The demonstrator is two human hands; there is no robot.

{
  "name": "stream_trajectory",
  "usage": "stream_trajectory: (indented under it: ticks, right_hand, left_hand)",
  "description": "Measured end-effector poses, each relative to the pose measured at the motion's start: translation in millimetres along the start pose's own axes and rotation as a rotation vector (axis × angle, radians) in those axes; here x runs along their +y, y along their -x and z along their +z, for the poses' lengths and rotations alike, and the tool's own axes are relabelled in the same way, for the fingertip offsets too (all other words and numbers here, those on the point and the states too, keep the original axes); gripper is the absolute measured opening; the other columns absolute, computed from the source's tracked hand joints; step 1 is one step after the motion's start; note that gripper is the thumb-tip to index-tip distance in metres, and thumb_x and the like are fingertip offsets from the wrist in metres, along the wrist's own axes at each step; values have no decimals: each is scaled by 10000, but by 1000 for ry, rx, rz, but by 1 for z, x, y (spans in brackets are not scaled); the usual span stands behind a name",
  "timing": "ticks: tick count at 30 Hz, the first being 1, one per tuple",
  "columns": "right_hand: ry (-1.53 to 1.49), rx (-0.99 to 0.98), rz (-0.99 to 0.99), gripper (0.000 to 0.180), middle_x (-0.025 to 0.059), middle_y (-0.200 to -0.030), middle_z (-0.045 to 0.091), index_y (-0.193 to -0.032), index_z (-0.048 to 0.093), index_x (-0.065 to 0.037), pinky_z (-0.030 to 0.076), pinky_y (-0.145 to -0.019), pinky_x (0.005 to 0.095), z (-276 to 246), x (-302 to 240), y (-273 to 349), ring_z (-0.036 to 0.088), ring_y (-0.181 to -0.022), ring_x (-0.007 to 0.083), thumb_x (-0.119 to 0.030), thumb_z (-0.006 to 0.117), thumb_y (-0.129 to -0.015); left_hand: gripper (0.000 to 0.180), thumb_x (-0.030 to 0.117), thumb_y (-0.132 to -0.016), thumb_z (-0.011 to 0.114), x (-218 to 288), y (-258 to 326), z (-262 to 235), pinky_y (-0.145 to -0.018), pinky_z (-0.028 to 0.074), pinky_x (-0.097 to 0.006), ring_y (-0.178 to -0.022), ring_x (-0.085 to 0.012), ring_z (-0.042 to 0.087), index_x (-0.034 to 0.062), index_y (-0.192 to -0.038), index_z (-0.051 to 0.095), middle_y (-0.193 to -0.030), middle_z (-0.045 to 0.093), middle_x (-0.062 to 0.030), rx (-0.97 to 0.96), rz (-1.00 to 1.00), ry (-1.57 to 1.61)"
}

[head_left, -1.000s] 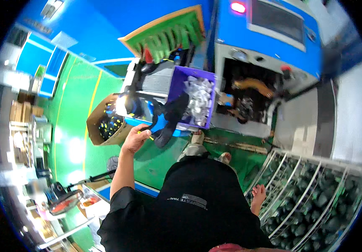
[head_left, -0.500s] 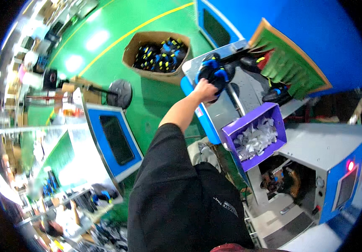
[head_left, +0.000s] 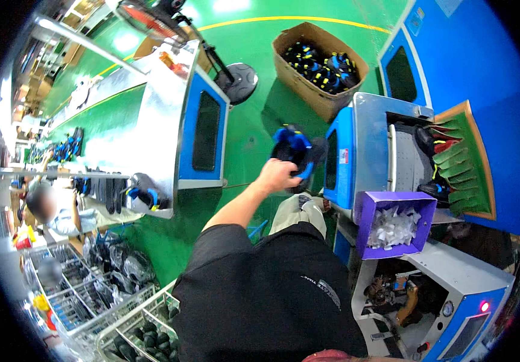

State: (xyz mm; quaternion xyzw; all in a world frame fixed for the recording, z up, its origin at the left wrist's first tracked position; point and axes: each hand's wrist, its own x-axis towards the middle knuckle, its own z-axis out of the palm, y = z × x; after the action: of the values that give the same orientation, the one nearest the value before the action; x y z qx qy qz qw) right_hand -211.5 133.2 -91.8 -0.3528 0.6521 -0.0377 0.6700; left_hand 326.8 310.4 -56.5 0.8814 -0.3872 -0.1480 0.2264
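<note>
My left hand [head_left: 281,175] is closed on a black-and-blue shoe [head_left: 294,143] with a touch of yellow. The shoe hangs over the green floor, left of the blue-ended conveyor machine [head_left: 343,160]. It is blurred, and I cannot tell whether a second shoe is gripped with it. On the machine's belt [head_left: 406,158], beside a green strip curtain [head_left: 462,163], lie a dark shoe [head_left: 424,142] and another shoe [head_left: 436,190] with blue on it. My right hand is out of view.
A cardboard box [head_left: 317,102] of similar shoes stands beyond the conveyor. A purple box [head_left: 368,232] of white pieces sits at its near corner, above a grey-blue machine [head_left: 474,271]. Left are a workbench [head_left: 202,127], a fan base [head_left: 237,83], a rack [head_left: 85,301] and a co-worker [head_left: 70,217].
My left hand has carried the shoe off the conveyor's metal top to the left, over the floor. The view has turned left, bringing more of the bench and racks into sight.
</note>
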Motion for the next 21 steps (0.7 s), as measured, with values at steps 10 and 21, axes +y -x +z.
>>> stream_trajectory:
  ticks: [10,21]
  right_hand:
    - [183,-131,-79,279,46,-995,568,-1213,456,-63,467,-695,308,31,-11,-3,571,-806,174,-213,601,-1028]
    - [205,-53,-81,403,68,-1092,615,-1357,451,-44,493,-748,309,85,-17,17,618,-875,185,-214,607,-1027]
  left_hand:
    - [371,399,-777,804,-133,215,-141,-795,553,-467,-824,-359,719,62,-926,758,-852,747,-157,439,-477,-198]
    - [385,449,-901,704,-351,205,-160,-906,512,-487,-989,-377,690,102,-1064,750,-1068,747,-135,600,-1012,-238]
